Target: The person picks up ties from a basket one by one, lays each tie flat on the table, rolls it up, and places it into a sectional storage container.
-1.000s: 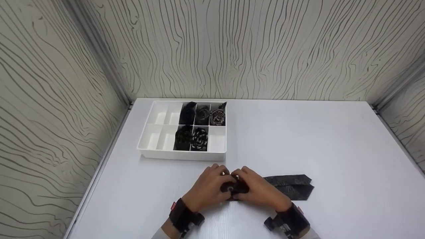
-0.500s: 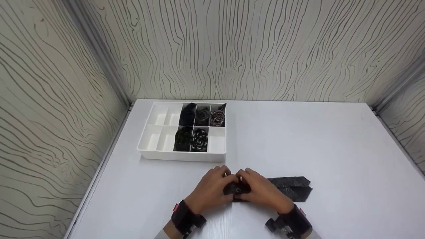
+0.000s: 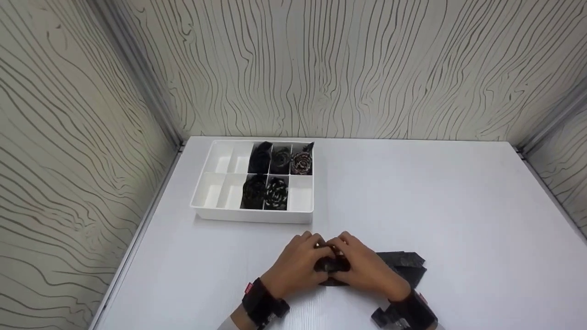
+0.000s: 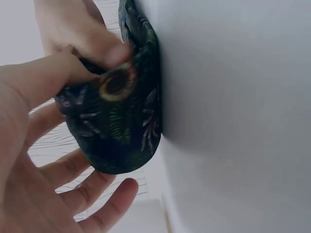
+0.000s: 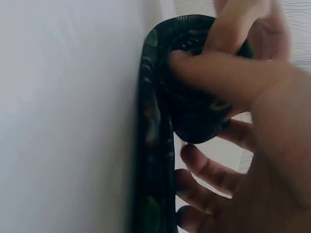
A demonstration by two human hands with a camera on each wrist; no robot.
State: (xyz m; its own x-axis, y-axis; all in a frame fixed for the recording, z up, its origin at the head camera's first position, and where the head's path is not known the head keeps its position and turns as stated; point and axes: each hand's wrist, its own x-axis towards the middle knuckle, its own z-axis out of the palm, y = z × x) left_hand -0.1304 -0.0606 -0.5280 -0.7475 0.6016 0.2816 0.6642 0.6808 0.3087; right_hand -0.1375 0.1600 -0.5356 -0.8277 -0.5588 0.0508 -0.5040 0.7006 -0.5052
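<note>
A dark patterned necktie (image 3: 406,263) lies on the white table, partly rolled up, its two pointed ends flat to the right. My left hand (image 3: 298,263) grips the rolled part from the left, with the thumb pressing near its edge. From the other side my right hand (image 3: 367,268) holds the same roll, thumb and fingers around it. The left wrist view shows the outer layer of the tie (image 4: 116,131) with leaf-like and round motifs. Coiled layers of the roll (image 5: 194,126) show in the right wrist view, the flat length running along the table below it.
Behind the hands, to the left, stands a white divided box (image 3: 252,215). Several rolled dark ties sit in its compartments, among them a black-and-white one (image 3: 276,193) and a reddish one (image 3: 301,162). A patterned wall (image 3: 321,68) rises at the table's back edge.
Both hands have shifted slightly right and toward the front edge with the roll. The tie's pointed ends have moved a little left and forward, and less flat length shows.
</note>
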